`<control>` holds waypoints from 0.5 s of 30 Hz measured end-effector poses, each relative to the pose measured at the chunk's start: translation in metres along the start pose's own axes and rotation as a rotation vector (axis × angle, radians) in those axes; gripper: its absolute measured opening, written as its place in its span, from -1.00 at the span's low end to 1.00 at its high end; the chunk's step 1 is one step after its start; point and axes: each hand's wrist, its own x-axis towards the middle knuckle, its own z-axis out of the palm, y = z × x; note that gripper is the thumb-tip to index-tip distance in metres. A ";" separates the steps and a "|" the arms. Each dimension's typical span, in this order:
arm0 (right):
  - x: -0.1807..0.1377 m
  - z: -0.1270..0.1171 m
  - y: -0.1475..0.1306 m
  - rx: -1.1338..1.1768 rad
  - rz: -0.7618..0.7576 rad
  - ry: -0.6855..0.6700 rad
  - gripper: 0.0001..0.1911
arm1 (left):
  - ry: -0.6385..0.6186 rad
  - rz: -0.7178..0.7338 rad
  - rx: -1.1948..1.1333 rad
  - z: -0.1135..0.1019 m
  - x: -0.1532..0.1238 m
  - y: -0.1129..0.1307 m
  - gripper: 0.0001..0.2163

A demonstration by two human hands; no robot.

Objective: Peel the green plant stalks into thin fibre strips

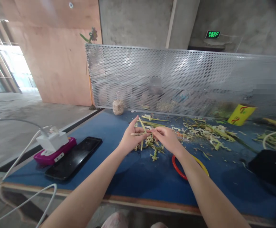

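My left hand (131, 138) is closed around several pale green plant strips (141, 124), which stick out past its thumb and fingers. Fingertips of my right hand (167, 138) pinch at the same strips, close against the left hand's fingertips. Just under both hands lies a small heap of light green plant scraps (152, 142). A red and yellow ring (178, 168) lies on the table, partly hidden by my right forearm.
The blue table (133, 183) carries more shredded stalks (206, 133) to the right. A yellow box (241, 114) and a perforated metal screen (147, 69) stand behind. At left are a black phone (73, 158), a magenta power strip (57, 153) and cables; a dark object (271, 167) sits at right.
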 end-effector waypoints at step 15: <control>0.006 -0.009 0.010 0.371 0.091 -0.065 -0.78 | -0.066 -0.011 -0.082 -0.003 0.001 -0.001 -0.11</control>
